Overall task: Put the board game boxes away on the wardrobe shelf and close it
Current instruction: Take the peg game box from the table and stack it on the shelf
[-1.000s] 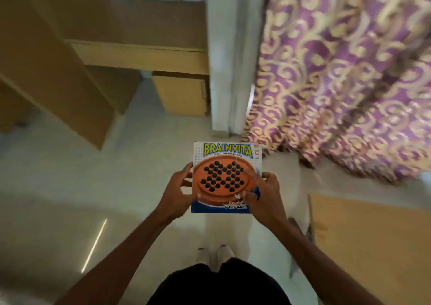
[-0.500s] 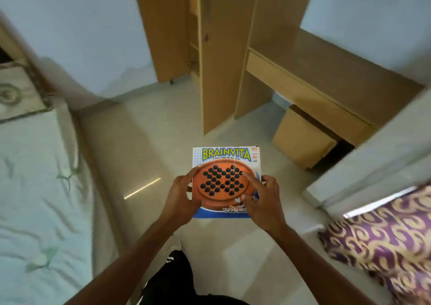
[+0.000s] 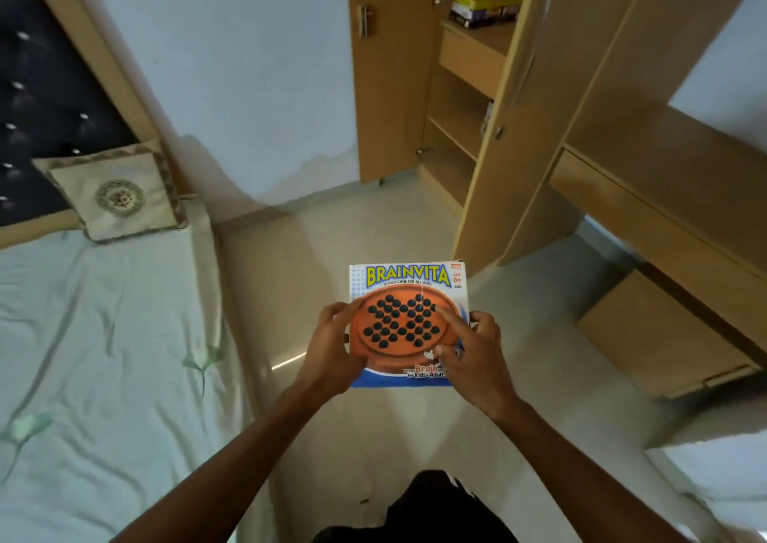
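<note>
I hold a square Brainvita game box [image 3: 409, 289] flat in front of me over the floor, its printed lid facing up. My left hand [image 3: 332, 351] grips its left edge and my right hand [image 3: 473, 356] grips its right edge, thumbs on the lid. Ahead at the upper right stands the wooden wardrobe [image 3: 456, 127] with both doors open. On its upper shelf lies a small stack of game boxes [image 3: 483, 7]. The lower shelves look bare.
A bed [image 3: 95, 356] with a pale green sheet and a cushion [image 3: 114, 194] fills the left side. A wooden desk [image 3: 672, 194] with a drawer unit [image 3: 660, 335] stands at the right, beside the wardrobe's right door [image 3: 539, 107]. Tiled floor runs between bed and wardrobe.
My view has swung left, from the curtain and desk round to the open wardrobe and bed. The box stays held in both hands the same way.
</note>
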A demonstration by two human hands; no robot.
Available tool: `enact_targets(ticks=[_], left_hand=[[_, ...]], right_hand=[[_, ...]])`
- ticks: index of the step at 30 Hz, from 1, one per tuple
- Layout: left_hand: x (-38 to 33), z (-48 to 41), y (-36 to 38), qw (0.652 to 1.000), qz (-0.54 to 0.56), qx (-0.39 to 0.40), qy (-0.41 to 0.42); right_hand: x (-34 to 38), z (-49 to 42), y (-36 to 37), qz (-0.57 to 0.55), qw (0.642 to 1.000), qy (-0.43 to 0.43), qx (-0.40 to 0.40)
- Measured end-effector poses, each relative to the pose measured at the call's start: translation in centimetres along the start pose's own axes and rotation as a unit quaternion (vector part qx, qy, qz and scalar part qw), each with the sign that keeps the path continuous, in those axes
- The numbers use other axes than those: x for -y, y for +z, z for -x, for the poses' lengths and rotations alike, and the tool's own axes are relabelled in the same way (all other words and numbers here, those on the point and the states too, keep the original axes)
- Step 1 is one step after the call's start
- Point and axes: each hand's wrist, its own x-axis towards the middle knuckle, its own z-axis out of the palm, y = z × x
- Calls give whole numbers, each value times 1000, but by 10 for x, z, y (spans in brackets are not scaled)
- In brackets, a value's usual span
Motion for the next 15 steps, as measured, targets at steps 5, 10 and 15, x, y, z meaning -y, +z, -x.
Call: enact_targets(ticks=[5, 10, 15], left_hand=[[27, -83, -24, 1000, 14, -13, -15], [47, -185, -48, 999, 6, -14, -38], [64, -296, -78, 998, 6, -22, -63]], right_hand=[[21, -93, 27, 5, 1000, -11, 17], [37, -205, 55, -8, 999, -17, 33], [60, -325, 75, -11, 998, -30, 58]])
